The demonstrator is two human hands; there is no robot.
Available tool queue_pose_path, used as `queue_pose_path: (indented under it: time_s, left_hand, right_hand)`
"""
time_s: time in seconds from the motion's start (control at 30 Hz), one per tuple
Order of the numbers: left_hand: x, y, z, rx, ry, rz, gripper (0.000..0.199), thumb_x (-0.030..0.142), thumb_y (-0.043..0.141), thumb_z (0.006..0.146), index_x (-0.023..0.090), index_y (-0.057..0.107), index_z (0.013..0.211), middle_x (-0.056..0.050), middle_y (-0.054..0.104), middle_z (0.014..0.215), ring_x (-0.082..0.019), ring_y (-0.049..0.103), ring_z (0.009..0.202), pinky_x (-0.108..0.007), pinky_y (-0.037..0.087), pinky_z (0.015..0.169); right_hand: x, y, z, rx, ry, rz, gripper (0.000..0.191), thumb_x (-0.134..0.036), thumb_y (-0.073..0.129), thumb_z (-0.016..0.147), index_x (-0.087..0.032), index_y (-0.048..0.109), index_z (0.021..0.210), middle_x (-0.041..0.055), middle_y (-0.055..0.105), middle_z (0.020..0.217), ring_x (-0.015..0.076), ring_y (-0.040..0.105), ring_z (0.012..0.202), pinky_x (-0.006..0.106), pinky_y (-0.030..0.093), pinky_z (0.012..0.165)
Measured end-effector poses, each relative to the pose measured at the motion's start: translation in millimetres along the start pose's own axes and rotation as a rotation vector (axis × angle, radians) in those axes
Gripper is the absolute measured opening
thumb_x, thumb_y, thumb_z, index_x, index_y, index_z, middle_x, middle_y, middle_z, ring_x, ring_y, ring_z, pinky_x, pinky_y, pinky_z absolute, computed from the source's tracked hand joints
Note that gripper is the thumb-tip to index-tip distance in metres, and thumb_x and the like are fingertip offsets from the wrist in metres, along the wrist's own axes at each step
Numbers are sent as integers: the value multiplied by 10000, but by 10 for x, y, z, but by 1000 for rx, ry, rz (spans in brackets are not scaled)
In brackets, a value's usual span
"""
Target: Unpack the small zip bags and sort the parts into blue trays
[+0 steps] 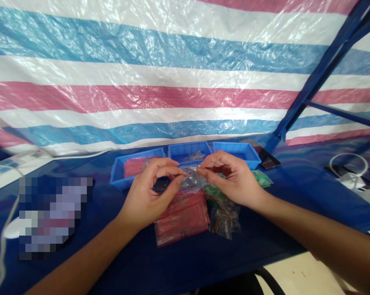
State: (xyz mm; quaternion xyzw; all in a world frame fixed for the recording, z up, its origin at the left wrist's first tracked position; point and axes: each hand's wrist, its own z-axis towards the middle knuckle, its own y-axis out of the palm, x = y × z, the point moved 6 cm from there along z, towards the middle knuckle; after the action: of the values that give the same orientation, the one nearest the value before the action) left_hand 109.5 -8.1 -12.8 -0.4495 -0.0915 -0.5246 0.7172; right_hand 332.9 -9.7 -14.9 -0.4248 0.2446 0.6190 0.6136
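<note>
Clear bag was between the fingertips, just beyond the red bags, before the middle bin. Left hand and right hand pinched opposite edges, hands apart. Brass piece showed at the bag; too blurry to tell if inside. Loose pinch could drop it beside the parts bag, mixing pieces; hard pulling could tear film.

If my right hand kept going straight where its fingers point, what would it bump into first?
Probably the clear bag, right at the fingertips of your right hand. Beyond it come the left hand's fingertips, though depth is hard to judge.
</note>
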Motion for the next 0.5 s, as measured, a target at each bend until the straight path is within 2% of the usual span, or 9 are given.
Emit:
queue_pose_path:
  time_s: [0.07, 0.13, 0.27, 0.5]
  left_hand:
    - [31, 1, 9, -44, 20, -8, 257, 234, 647, 1047, 254, 673, 1302, -72, 808, 1205, -248, 732, 1251, -407, 553, 1128]
    - [69, 11, 22, -93, 50, 14, 305, 196, 608, 1055, 256, 686, 1344, -67, 808, 1230, -233, 755, 1185, -371, 577, 1069]
    - [113, 4, 57, -86, 88, 70, 238, 226, 675, 1047, 251, 762, 1267, -53, 819, 1168, -206, 773, 1024, -321, 596, 946]
    - [161, -36, 105, -50, 109, 22, 111, 238, 715, 1040, 216, 815, 1083, -42, 812, 1015, -178, 751, 907, -281, 564, 859]
  right_hand:
    - [-5, -12, 12, -10, 7, -21, 88, -289, 729, 1027, -216, 775, 1045, 57, 807, 1003, 190, 770, 892, 291, 607, 753]
    - [-9, -9, 20, -38, 11, -25, 144, -267, 686, 1045, -221, 802, 1118, 64, 807, 1046, 195, 771, 932, 305, 624, 805]
    - [-35, 24, 23, -107, -19, 3, 219, -214, 651, 1051, -231, 802, 1209, 73, 796, 1136, 197, 770, 1014, 326, 634, 898]
    - [-81, 23, 39, -95, -74, -52, 134, -252, 743, 1024, -222, 830, 1121, 78, 772, 1063, 184, 741, 939, 290, 603, 777]
